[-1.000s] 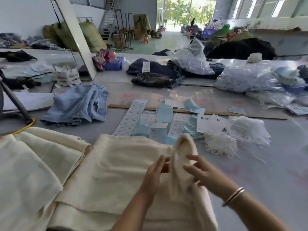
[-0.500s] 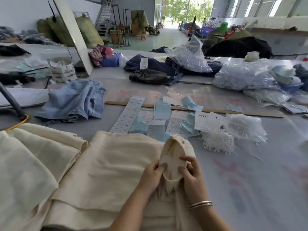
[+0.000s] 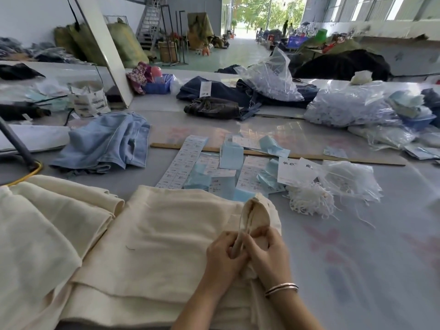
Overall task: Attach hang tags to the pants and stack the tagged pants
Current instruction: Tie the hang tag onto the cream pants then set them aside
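Presently both hands work at the near edge of the grey work surface. The left hand and right hand now sit pressed together, fingers curled and pinching a raised fold of the top pair of cream woven pants; half a second earlier they were set slightly apart on that fold, and the flap stood wider open. No tag is visible in either grip, so attachment appears not yet started. A second heap of cream pants lies just to the left. Beyond, loose white and pale-blue paper hang tags and a bundle of white strings lie within reach.
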Available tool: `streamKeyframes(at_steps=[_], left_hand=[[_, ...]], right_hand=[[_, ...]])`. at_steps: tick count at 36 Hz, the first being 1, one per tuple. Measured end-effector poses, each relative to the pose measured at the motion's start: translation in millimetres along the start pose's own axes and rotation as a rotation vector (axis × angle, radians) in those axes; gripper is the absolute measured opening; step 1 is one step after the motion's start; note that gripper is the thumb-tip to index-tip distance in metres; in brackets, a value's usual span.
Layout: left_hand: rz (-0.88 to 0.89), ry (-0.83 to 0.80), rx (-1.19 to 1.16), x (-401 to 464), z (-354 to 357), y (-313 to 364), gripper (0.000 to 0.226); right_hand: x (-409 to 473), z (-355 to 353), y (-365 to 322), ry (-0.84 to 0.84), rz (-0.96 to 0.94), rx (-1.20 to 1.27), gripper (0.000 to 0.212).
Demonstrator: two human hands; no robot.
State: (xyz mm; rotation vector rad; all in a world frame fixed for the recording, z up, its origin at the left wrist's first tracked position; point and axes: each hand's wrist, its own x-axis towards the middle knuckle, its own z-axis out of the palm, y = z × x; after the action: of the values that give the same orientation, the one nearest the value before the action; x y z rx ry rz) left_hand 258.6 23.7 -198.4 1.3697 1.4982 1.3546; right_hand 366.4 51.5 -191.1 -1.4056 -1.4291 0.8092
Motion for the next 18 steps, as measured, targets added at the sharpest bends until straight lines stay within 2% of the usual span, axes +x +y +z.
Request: streamKeyframes(at_steps=[3,7,11,16,18], left_hand=[[-0.025,-0.02,-0.032,-0.8,-0.1,2.0,0.037],[-0.119,-0.026,-0.088,1.4,-1.8,-0.6,0.013],[-0.19,-0.023,-0.173,4.6,-4.6,-3.6,0.031],[-0.275,-0.008,-0.257,8.1,-4.5,-4.3,0.029],[-0.338,0.037,-0.312,11.3,-4.6,-4.4,0.028]], right_hand=[[-2.1,-1.5,4.1,0.011,-0.072,0.001,0.027],[-4.4,-9.4,7.3,-0.099,-0.043,0.137,0.024],[-2.7,-16.9,8.6,-0.152,0.1,0.311,0.016],[-1.3,-19.1,9.3,-0.168,0.152,0.365,0.021],[-1.8,-21.5,9.6,-0.162,0.214,0.522,0.023]])
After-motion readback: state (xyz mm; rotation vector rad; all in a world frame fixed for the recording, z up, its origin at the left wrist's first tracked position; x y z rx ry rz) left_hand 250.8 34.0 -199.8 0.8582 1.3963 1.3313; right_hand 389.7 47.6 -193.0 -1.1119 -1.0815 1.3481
